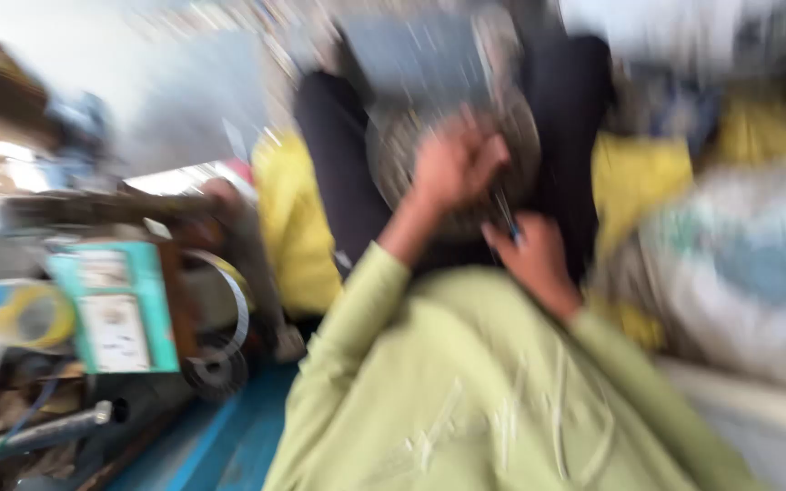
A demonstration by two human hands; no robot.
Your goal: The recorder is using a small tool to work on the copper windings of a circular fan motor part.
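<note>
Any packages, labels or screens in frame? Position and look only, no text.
Teal box: left of frame, among clutter beside a round metal part; rectangular, teal with pale label panels on its face.
Pale sack: right side; bulky, white with bluish-green patches, heavily blurred.
No screens or signs can be made out; the picture is motion-blurred.

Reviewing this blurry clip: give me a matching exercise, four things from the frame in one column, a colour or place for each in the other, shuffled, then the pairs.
Things:
1. left hand
2. right hand
3. teal box
4. yellow cloth

Colour or place:
A. far left of the frame, among workshop clutter
B. gripping a thin blue tool
C. raised against the round grey disc
D. beside the dark trouser leg, left of it

Pairs: 1-C, 2-B, 3-A, 4-D
</note>
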